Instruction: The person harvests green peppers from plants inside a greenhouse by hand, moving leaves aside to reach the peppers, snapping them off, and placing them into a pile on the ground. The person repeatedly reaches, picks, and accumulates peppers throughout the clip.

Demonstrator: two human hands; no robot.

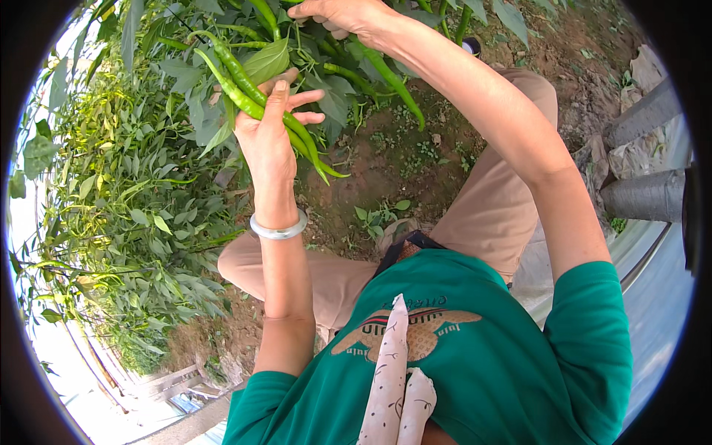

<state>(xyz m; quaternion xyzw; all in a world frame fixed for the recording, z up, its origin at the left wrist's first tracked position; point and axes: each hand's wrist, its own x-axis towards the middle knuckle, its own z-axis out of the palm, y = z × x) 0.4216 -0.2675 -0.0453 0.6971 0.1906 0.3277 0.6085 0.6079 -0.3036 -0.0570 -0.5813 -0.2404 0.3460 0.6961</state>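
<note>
My left hand (272,125), with a pale bangle on its wrist, holds long green chili peppers (239,97) under the thumb, its other fingers spread beneath the foliage. Up and to the right, my right hand (334,15) reaches into the pepper plant (183,72) at the top edge, fingers bent among leaves and stems; whether it grips a stem cannot be told. Just below the right hand hangs another long green pepper (392,80). More peppers hang at the top of the view.
Dense pepper plants (139,222) fill the left side. Bare soil with small weeds (381,217) lies between my bent legs. Grey posts (642,194) and plastic sheeting (656,267) stand at the right. A cloth tie (392,361) hangs over my green shirt.
</note>
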